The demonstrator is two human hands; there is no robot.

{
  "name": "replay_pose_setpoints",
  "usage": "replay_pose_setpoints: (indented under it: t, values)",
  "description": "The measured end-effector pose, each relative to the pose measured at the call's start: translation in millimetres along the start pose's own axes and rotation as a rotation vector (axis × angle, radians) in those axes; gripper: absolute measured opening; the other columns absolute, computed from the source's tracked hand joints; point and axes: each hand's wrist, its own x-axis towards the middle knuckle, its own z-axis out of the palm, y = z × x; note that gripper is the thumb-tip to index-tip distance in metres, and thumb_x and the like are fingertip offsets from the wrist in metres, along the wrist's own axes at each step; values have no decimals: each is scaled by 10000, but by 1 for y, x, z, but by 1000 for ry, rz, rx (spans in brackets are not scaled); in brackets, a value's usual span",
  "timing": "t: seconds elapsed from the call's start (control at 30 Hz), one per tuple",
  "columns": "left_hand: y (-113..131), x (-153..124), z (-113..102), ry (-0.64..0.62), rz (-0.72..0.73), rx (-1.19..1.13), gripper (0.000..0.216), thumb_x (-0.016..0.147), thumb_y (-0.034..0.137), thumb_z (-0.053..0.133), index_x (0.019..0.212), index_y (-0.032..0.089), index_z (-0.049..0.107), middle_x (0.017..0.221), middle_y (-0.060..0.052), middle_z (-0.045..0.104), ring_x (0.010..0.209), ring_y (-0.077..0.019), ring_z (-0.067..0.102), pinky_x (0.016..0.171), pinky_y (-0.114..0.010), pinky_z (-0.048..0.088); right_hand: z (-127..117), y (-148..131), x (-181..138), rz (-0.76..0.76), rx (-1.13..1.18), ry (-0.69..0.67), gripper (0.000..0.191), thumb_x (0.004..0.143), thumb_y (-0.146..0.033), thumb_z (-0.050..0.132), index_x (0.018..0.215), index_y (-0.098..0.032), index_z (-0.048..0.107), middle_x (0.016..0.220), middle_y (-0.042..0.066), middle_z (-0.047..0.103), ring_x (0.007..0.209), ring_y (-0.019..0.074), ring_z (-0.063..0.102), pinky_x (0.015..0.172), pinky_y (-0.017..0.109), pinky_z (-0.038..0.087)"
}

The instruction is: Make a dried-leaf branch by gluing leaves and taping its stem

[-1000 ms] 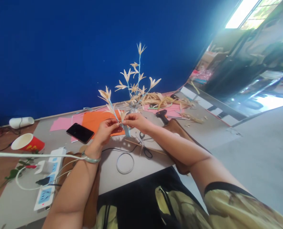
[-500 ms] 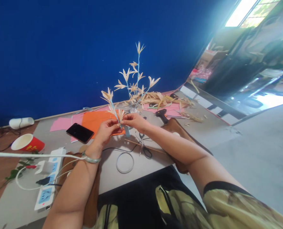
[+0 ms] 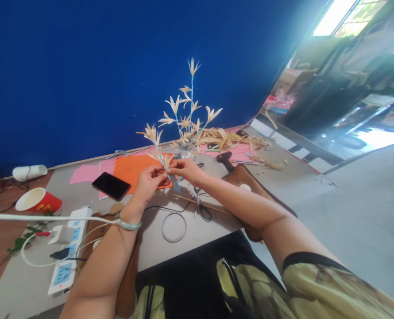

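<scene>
My left hand (image 3: 150,182) pinches the lower stem of a small flower stem (image 3: 156,141) with pale, dried-husk petals and light blue wrapping. Close against it, the fingertips of my right hand (image 3: 187,171) are closed on the same stem. A strip of bluish tape (image 3: 176,182) hangs down below the fingers. Just behind my hands stands a taller branch of similar husk flowers (image 3: 192,99) on blue-wrapped stems. The exact grip point is partly hidden by my fingers.
An orange sheet (image 3: 127,166) and a black phone (image 3: 111,186) lie left. Scissors (image 3: 197,199), a wire ring (image 3: 173,227) and a glue gun (image 3: 225,161) are nearby. Husk strips (image 3: 223,138) lie behind. A power strip (image 3: 67,252) and red paper cup (image 3: 39,200) stand left.
The flower stem in my hands has tilted slightly to the left, and the tape strip below has shifted and turned a little. Both hands stay almost in place.
</scene>
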Motion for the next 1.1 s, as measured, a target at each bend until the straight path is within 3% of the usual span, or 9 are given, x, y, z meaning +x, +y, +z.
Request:
replay_pose_setpoints:
  t: [0.3, 0.47, 0.77, 0.93, 1.1]
  values:
    - [-2, 0, 0, 2, 36, 32, 429, 536, 339, 833, 843, 129, 620, 650, -8, 687, 551, -136, 667, 610, -288, 583, -1, 8, 0, -66, 13, -162, 302, 692, -430, 741, 735, -139, 671, 687, -12, 657, 644, 108, 571, 665, 248, 441]
    - [-3, 0, 0, 2, 48, 79, 415, 567, 342, 816, 863, 124, 625, 664, -14, 692, 576, -148, 679, 642, -308, 587, -2, 14, 1, -58, 11, -134, 351, 678, -467, 755, 670, -141, 624, 638, -26, 615, 600, 94, 529, 615, 230, 414]
    - [-8, 3, -4, -58, 116, 130, 411, 577, 320, 828, 885, 114, 650, 709, -30, 699, 632, -141, 673, 687, -303, 577, -3, 21, 1, -64, 68, -131, 386, 639, -479, 792, 677, -138, 616, 705, -13, 627, 666, 101, 555, 680, 242, 443]
    - [-9, 3, -3, -29, 149, 170, 450, 544, 340, 850, 880, 112, 656, 721, -46, 704, 660, -167, 684, 663, -302, 570, -3, 16, 1, -70, 56, -149, 374, 649, -467, 787, 673, -133, 620, 703, -6, 633, 681, 110, 576, 708, 256, 461]
    - [-6, 1, -2, -24, 164, 198, 436, 564, 353, 839, 889, 120, 665, 759, -57, 712, 679, -183, 692, 689, -329, 580, -9, 4, 1, 35, 70, -340, 287, 689, -365, 775, 780, -126, 643, 713, -2, 642, 675, 100, 580, 693, 244, 467]
